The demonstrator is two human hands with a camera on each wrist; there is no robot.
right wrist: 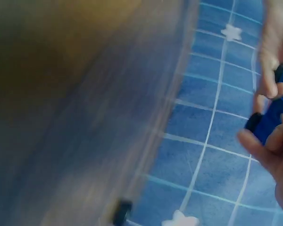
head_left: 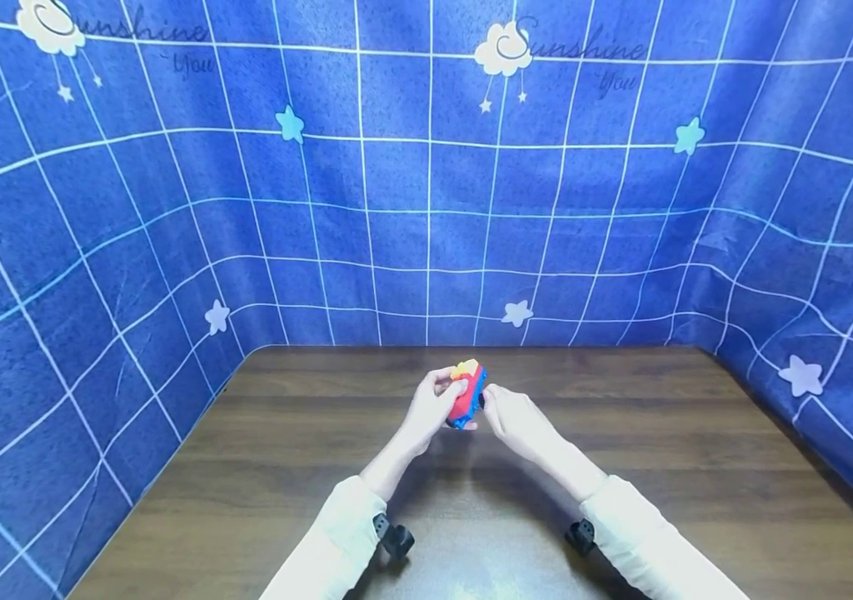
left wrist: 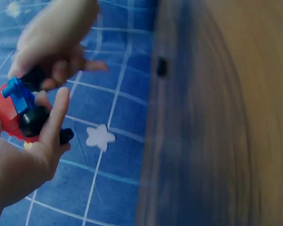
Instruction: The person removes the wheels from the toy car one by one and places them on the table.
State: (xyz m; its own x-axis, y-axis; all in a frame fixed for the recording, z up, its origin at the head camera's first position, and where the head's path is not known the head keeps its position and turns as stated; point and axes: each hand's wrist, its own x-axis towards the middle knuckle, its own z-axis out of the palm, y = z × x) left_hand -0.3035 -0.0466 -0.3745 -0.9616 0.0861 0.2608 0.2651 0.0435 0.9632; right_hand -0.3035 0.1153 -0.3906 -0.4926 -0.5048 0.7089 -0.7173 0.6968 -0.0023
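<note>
Held above the table is a toy car (head_left: 464, 398) with a red body, a blue underside, a yellow top and black wheels. My left hand (head_left: 426, 410) grips it, thumb on the red side and fingers around the far side. In the left wrist view, the blue base (left wrist: 20, 96) faces the camera and a black wheel (left wrist: 34, 121) lies by the left fingers. My right hand (head_left: 520, 423) is at the car's right side, its thumb and fingers pinching a black wheel (left wrist: 34, 77). Whether that wheel sits fully on the car is hidden.
A brown wood-grain table (head_left: 306, 467) lies beneath both hands. Behind and at the sides hangs a blue gridded cloth (head_left: 396, 208) with stars and clouds. Black wrist cameras (head_left: 396, 540) are strapped near the white sleeves (head_left: 647, 533).
</note>
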